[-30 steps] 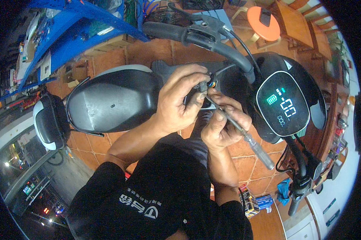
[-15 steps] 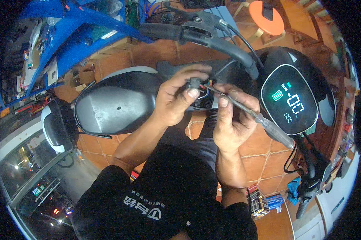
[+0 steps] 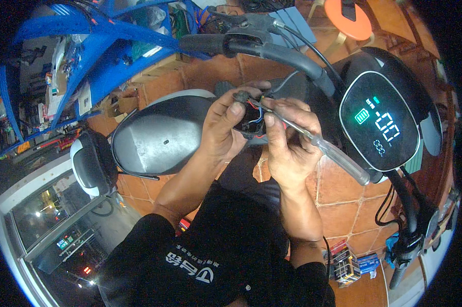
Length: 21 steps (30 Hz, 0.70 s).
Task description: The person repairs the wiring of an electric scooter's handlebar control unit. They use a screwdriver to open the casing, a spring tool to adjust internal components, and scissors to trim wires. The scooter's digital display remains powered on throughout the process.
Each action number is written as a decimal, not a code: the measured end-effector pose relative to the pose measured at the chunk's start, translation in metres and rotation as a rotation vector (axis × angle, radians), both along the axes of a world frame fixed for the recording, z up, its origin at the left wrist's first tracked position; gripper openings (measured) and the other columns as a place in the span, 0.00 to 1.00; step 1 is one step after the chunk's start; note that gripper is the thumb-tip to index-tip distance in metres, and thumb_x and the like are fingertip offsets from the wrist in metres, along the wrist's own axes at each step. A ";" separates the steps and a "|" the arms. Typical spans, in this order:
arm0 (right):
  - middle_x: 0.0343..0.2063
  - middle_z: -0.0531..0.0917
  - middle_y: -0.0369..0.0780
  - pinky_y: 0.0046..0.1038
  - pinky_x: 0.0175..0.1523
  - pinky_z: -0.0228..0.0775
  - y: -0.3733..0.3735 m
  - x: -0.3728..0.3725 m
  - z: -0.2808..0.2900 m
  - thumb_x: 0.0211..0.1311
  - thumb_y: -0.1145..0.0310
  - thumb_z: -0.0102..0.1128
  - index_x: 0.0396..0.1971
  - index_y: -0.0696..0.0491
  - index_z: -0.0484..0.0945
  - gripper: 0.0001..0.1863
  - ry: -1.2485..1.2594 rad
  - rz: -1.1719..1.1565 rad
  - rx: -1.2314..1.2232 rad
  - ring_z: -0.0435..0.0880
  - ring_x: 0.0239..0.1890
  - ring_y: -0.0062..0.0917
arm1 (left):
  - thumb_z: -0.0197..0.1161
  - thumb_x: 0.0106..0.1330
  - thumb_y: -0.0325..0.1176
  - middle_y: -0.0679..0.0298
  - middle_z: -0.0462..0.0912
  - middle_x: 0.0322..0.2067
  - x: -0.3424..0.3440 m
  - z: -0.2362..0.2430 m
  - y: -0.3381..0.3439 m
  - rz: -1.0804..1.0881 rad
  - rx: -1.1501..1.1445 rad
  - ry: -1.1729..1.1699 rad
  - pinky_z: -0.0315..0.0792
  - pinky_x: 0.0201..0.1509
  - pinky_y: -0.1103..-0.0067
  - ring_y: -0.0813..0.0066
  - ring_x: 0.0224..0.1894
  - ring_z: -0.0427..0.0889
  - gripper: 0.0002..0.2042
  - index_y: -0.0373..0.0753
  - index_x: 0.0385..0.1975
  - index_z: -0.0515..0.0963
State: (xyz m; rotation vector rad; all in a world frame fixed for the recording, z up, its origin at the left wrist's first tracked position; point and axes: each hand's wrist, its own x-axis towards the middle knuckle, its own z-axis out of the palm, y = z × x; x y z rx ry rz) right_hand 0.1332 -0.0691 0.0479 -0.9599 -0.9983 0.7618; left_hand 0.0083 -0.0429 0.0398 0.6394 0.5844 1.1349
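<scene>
Between thumb and fingers, my left hand [image 3: 222, 123] pinches a small round black connector-like part [image 3: 240, 95]; its exact kind is unclear. Thin red and blue wires [image 3: 258, 108] run from it toward a dark opening [image 3: 251, 125] in the scooter body just below. My right hand [image 3: 295, 140] is closed around a screwdriver [image 3: 343, 159] with a clear handle. Its thin shaft points left, and the tip is at or near the wires beside the black part; contact cannot be made out.
The scooter's black seat [image 3: 162, 135] lies to the left, its lit display [image 3: 379, 123] to the right. A handlebar [image 3: 272, 53] crosses beyond my hands. Blue shelving [image 3: 103, 41] stands far left, an orange-topped stool [image 3: 348, 19] far right. Small boxes [image 3: 346, 268] sit at lower right.
The black part has turned and risen slightly in my left hand, showing more of the wires and the opening below. The screwdriver stays in my right hand. The whole view has shifted a little.
</scene>
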 end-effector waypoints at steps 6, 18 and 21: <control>0.37 0.84 0.45 0.29 0.50 0.73 -0.006 0.001 0.007 0.58 0.83 0.62 0.40 0.56 0.74 0.11 0.141 -0.004 -0.037 0.81 0.43 0.29 | 0.61 0.67 0.40 0.49 0.70 0.58 0.000 0.007 -0.002 -0.014 0.094 0.092 0.67 0.63 0.69 0.63 0.59 0.73 0.19 0.31 0.50 0.75; 0.33 0.82 0.47 0.34 0.51 0.71 -0.026 0.017 0.016 0.69 0.73 0.51 0.43 0.57 0.72 0.06 -0.183 -0.055 -0.012 0.81 0.43 0.31 | 0.69 0.56 0.23 0.53 0.70 0.58 0.006 0.024 -0.015 0.053 0.393 0.510 0.68 0.60 0.75 0.67 0.60 0.71 0.18 0.34 0.47 0.78; 0.34 0.83 0.42 0.29 0.45 0.72 -0.023 0.017 0.023 0.57 0.74 0.64 0.38 0.56 0.76 0.10 -0.189 -0.068 -0.093 0.81 0.38 0.29 | 0.70 0.55 0.22 0.52 0.70 0.57 0.007 0.022 -0.013 0.085 0.529 0.632 0.69 0.59 0.75 0.66 0.59 0.72 0.18 0.35 0.46 0.78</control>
